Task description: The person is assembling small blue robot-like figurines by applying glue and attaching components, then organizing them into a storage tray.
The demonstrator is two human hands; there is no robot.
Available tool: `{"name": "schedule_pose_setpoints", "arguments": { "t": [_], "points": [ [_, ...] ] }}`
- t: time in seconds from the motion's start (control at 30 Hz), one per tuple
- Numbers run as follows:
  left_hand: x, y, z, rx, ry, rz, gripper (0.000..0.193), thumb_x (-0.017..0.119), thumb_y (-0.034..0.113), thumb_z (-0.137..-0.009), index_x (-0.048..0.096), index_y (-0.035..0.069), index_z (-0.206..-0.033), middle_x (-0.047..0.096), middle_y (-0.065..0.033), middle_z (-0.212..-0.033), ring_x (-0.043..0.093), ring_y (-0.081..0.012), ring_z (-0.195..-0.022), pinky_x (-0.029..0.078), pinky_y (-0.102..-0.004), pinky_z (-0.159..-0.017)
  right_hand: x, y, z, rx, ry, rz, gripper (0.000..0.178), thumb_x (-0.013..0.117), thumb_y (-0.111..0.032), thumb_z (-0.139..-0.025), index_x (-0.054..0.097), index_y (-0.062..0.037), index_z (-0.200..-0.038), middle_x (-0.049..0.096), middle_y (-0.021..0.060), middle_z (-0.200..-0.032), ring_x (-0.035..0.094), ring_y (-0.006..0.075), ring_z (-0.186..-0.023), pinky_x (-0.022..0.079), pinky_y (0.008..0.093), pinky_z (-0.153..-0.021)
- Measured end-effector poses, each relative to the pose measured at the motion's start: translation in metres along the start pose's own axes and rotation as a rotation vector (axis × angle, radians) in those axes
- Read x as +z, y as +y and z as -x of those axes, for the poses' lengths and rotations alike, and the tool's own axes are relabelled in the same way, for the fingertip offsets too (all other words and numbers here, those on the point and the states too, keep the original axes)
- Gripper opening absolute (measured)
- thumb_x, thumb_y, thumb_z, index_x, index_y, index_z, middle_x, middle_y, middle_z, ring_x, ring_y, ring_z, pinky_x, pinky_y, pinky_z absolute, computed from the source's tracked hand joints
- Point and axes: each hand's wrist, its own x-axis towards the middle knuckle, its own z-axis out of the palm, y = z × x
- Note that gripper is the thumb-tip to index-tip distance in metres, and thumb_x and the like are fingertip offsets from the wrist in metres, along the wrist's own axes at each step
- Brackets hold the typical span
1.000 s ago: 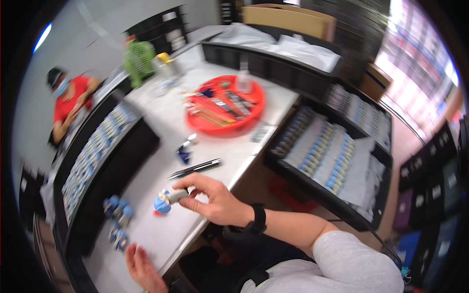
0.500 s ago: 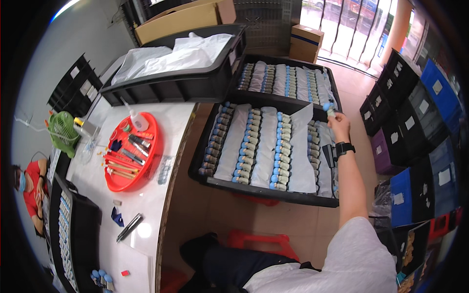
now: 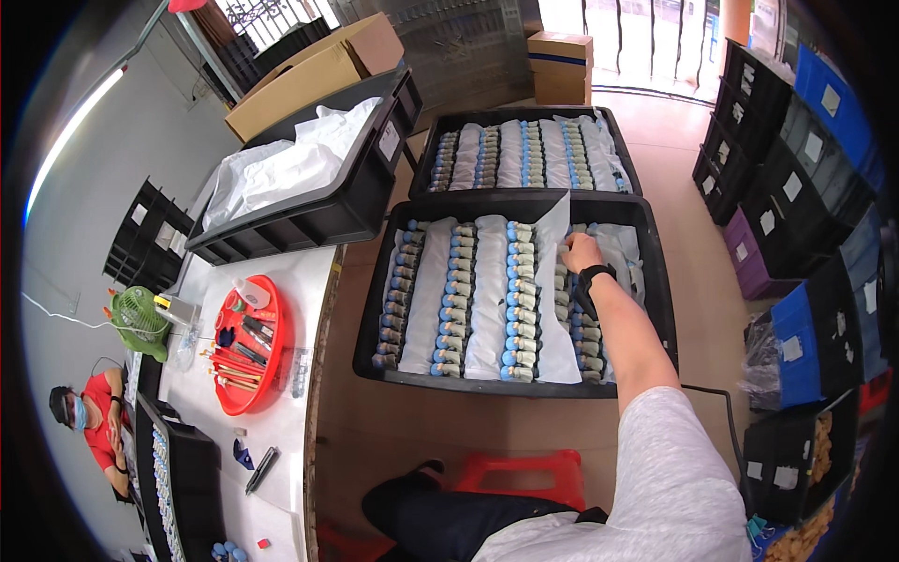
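My right hand [image 3: 582,251] is down inside the near black crate [image 3: 487,387]. Its fingers are pinched at the far part of the rightmost column, on a small figurine that they mostly hide. Several columns of little pale figurines with round blue heads [image 3: 521,309] lie in this crate. White paper strips [image 3: 485,290] separate the columns, and one sheet stands up just left of my hand. A black band [image 3: 590,277] circles my right wrist. My left hand does not show.
Behind stands another black crate of figurines [image 3: 534,155]. On the white table [image 3: 201,370] at left are a red tray of brushes [image 3: 248,347], a pen and a paper-lined black crate [image 3: 281,225]. Stacked crates [image 3: 787,178] line the right. A red stool [image 3: 524,473] and a seated person [image 3: 101,412] also show.
My right hand has come down and left, from above the crate's right edge to the rightmost column, with the blue-headed figurine it held up. The whole view has shifted.
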Motion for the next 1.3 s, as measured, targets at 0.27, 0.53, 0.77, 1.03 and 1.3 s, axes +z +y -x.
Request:
{"name": "schedule_pose_setpoints", "arguments": {
  "t": [0.27,0.53,0.77,1.03,1.3],
  "points": [
    [0.005,-0.001,-0.004,-0.049,0.006,0.076,0.025,0.055,0.01,-0.083,0.055,-0.006,-0.102,0.059,-0.0113,-0.089,0.055,-0.0182,-0.078,0.047,-0.0282,-0.069,0.019,0.023,-0.022,-0.202,-0.096,-0.007,0.029,0.057,-0.022,-0.068,0.064,-0.005,-0.091,0.061,0.0197,-0.092,0.058,0.0328,-0.09,0.044,0.0384,-0.081],
    [0.0,0.0,-0.015,-0.179,0.075,0.201,0.02,0.053,0.0,-0.079,0.057,-0.002,-0.098,0.059,-0.0084,-0.091,0.058,-0.0152,-0.079,0.048,-0.0259,-0.072,0.026,0.078,-0.096,-0.45,0.22,-0.107,0.034,0.05,-0.011,-0.076,0.052,0.0005,-0.108,0.055,0.0174,-0.105,0.052,0.0294,-0.099,0.04,0.0361,-0.086],
    [-0.052,0.041,-0.041,0.057,-0.085,-0.01,0.017,0.054,-0.002,-0.08,0.059,-0.003,-0.096,0.062,-0.0079,-0.088,0.058,-0.0127,-0.079,0.048,-0.0252,-0.074,-0.048,-0.136,0.029,-0.552,0.112,-0.856,0.029,0.05,-0.019,-0.087,0.053,-0.01,-0.114,0.057,-0.0052,-0.09,0.04,0.001,-0.064,0.029,0.0152,-0.053],
    [-0.049,0.03,-0.133,0.165,-0.384,-0.53,0.018,0.058,0.008,-0.077,0.061,-0.001,-0.093,0.062,-0.0113,-0.089,0.06,-0.0182,-0.081,0.047,-0.0268,-0.073,0.029,-0.316,0.377,-0.834,-1.024,-1.091,0.017,0.054,-0.004,-0.08,0.055,-0.004,-0.097,0.051,-0.0009,-0.075,0.043,0.0041,-0.057,0.034,0.0156,-0.049],
    [-0.002,-0.004,-0.183,0.355,-0.487,-0.913,0.025,0.059,0.004,-0.071,0.061,0.005,-0.096,0.059,-0.0104,-0.096,0.054,-0.0275,-0.095,0.044,-0.0348,-0.083,0.078,-0.349,0.534,-1.272,-1.423,-0.895,0.018,0.058,-0.001,-0.077,0.057,0.0006,-0.095,0.059,0.0022,-0.074,0.053,0.005,-0.063,0.04,0.0172,-0.052]
  ]
}}
